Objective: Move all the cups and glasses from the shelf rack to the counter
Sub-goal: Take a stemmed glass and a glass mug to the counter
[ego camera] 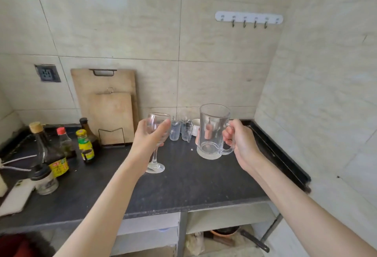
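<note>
Head view, left hand [149, 136] fingers curled round clear stemmed wine glass [157, 134], right hand [238, 142] gripping ribbed glass mug [212, 132] handle

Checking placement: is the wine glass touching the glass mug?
Apart. The head view shows bare dark counter between the wine glass, gripped by the left hand, and the glass mug, held by its handle in the right hand.
</note>
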### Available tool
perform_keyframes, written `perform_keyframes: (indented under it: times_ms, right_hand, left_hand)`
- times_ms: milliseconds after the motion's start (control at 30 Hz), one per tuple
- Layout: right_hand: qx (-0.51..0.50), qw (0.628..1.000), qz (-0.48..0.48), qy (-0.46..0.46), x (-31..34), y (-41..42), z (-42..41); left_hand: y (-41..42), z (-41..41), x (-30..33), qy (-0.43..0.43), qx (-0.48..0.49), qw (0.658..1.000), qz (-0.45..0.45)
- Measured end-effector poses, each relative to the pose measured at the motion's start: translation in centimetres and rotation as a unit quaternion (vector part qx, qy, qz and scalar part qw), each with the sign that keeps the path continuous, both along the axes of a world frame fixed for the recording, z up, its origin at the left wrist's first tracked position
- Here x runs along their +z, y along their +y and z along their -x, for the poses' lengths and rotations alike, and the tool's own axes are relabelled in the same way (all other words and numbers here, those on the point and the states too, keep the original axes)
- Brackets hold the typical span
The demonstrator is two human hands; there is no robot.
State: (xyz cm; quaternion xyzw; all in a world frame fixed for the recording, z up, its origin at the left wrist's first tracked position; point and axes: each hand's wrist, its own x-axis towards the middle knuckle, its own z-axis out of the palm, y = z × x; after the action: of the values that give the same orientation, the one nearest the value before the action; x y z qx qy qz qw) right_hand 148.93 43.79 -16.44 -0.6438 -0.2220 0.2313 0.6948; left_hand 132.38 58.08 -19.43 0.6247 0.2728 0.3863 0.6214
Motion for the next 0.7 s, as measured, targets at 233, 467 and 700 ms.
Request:
perform_keyframes:
  times_ms: [233,467,700]
  right_hand:
    - [0.011,0.997,0.055,0.060,-6.8,8.3,-7.0]
    - [0.075,0.981,0.143,0.104,-13.9,16.9,-15.2]
    - [0.142,0.949,0.236,0.153,-21.2,22.6,-20.4]
  left_hand:
    - [6.9,-6.3,-5.3,0.048,-0.062,0.997,0.015]
    - [15.3,-14.2,-12.1,0.140,-0.015,0.988,0.065]
    - [18.8,-18.8,-18.4,0.241,0.049,0.961,0.130]
